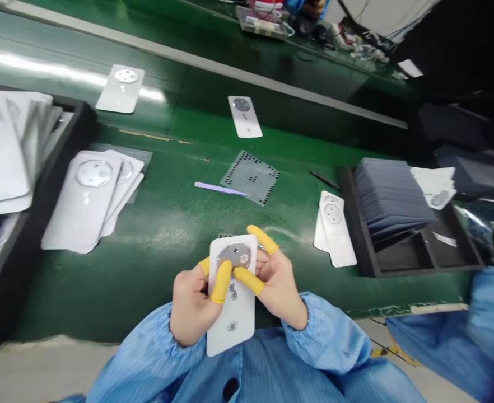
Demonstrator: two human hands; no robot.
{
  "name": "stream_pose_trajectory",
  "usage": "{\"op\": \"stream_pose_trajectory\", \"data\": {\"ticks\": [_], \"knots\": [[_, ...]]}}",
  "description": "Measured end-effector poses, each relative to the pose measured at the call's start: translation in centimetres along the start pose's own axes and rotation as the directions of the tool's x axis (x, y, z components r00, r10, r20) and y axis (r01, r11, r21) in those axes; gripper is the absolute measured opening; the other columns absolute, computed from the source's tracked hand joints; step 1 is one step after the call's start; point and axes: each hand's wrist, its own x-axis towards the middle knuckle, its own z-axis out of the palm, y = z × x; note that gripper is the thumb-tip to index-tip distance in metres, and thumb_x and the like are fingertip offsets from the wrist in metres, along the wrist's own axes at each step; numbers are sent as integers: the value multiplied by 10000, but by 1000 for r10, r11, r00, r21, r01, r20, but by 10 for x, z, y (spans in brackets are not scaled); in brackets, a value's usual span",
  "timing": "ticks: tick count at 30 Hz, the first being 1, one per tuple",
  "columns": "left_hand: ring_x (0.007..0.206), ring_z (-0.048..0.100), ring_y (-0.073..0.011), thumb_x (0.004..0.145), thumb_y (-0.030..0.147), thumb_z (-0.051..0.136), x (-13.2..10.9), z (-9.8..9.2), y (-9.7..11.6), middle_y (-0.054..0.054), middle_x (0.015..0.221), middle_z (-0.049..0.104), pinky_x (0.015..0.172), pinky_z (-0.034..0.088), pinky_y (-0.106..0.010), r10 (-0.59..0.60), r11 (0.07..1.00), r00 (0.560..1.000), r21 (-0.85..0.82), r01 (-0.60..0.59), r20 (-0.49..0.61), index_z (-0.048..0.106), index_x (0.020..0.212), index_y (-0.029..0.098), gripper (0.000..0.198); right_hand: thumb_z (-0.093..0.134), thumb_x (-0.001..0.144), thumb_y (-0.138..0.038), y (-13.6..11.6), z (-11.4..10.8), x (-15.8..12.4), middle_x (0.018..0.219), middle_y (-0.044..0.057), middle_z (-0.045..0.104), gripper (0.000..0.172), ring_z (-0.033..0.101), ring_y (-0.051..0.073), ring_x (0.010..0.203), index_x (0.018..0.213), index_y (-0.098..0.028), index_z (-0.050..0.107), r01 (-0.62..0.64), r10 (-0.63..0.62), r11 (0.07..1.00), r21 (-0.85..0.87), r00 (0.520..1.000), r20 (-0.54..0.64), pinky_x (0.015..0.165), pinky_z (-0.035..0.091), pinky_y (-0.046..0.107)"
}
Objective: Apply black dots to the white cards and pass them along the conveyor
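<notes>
Left hand and right hand, both mine, grasp a white phone back cover nearer me than the purple tweezers, with my thumbs, in yellow finger cots, at the lower part of its silver camera plate. I take the step in hand to be pressing or seating something there; whether anything sits under my thumbs, I cannot tell. The next move, I judge, calls for even thumb pressure with my fingers backing the cover, without sliding across its face. A dotted translucent sheet lies by the tweezers' tip. Left of the tweezers is a stack of white covers; well to their right, two overlapping covers.
</notes>
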Motion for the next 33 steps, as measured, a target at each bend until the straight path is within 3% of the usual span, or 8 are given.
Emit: {"op": "stream_pose_trajectory", "data": {"ticks": [5, 8, 12, 14, 18, 22, 26, 33], "knots": [[306, 375, -81, 803, 322, 618, -2, 12, -17, 69, 368, 457, 338, 305, -204, 107, 976, 993, 196, -96, -48, 635, 715, 153, 191, 678, 818, -346, 5, 7, -8, 1034, 30, 741, 591, 745, 176, 828, 1341, -273, 411, -42, 35, 998, -50, 990, -133, 717, 630, 306], [355, 504, -109, 846, 330, 587, 2, 14, -13, 40, 454, 574, 369, 400, -199, 85, 993, 989, 70, -94, 123, 641, 840, 146, 192, 666, 814, -427, -3, -9, -12, 1034, 15, 743, 595, 744, 181, 834, 1333, -284, 413, -72, 42, 984, -161, 982, -183, 733, 628, 333], [818, 731, -203, 932, 360, 474, 5, 10, -9, -98, 1001, 745, 723, 593, -287, 16, 988, 971, -153, 21, 237, 529, 1222, 147, 364, 707, 780, -439, -29, -91, -7, 1167, 78, 694, 715, 718, 207, 959, 1376, -234, 371, -60, -52, 942, -331, 946, -320, 816, 613, 367], [856, 730, -207, 937, 396, 471, 4, 7, -10, -100, 1041, 737, 777, 592, -316, -49, 980, 986, -183, 78, 159, 498, 1272, 160, 411, 619, 827, -501, -44, -143, -4, 1192, 128, 671, 711, 699, 229, 1007, 1404, -178, 356, -145, -216, 682, -717, 897, -387, 853, 598, 402], [770, 735, -195, 890, 417, 559, 0, 5, -17, -62, 925, 754, 758, 601, -309, -136, 970, 988, -196, 147, 68, 567, 1175, 170, 377, 642, 800, -417, -66, -201, 5, 1370, 198, 510, 706, 490, 329, 1290, 1399, -132, 398, -228, -315, 451, -863, 864, -393, 1074, 398, 578], [747, 742, -183, 890, 336, 559, 0, 6, -22, -56, 877, 768, 755, 612, -293, -88, 974, 996, -206, 90, 19, 610, 1070, 168, 251, 578, 834, -292, -73, -178, 48, 1450, 155, 419, 589, 352, 285, 1384, 1388, -158, 432, -208, -294, 254, -945, 914, -280, 1179, 258, 503], [678, 751, -169, 847, 185, 538, 9, 4, -21, -58, 816, 784, 687, 624, -246, 61, 984, 998, -172, -57, 16, 630, 975, 159, 160, 524, 888, -293, -68, -129, 148, 1413, 127, 473, 556, 409, 248, 1334, 1414, -159, 399, -161, -175, 134, -978, 967, -183, 1141, 316, 403], [633, 747, -172, 787, 108, 521, 15, 3, -20, -77, 776, 783, 631, 625, -242, 109, 974, 994, -200, -109, -11, 648, 905, 149, 178, 658, 825, -343, -46, -74, 289, 1312, 323, 498, 739, 419, 430, 1272, 1393, -1, 332, -444, -119, 83, -892, 884, -452, 1022, 248, 668]]}}
